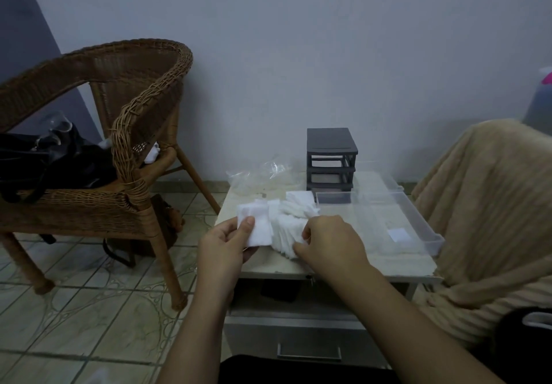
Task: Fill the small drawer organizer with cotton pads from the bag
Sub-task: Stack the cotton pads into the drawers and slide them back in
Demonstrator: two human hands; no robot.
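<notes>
**Loose pads [298, 209] gathered on a worktop [397, 259]**

The fanned pads could slide apart or spill off the near edge if lifted unevenly. The left hand [222, 243] pinches a small stack, thumb on top. Just beside it, the right hand [328, 241] curls its fingers over the near end of the fanned row. A clear drawer [397, 213] lies further right, and the grey organizer [331, 159] stands behind.
</notes>
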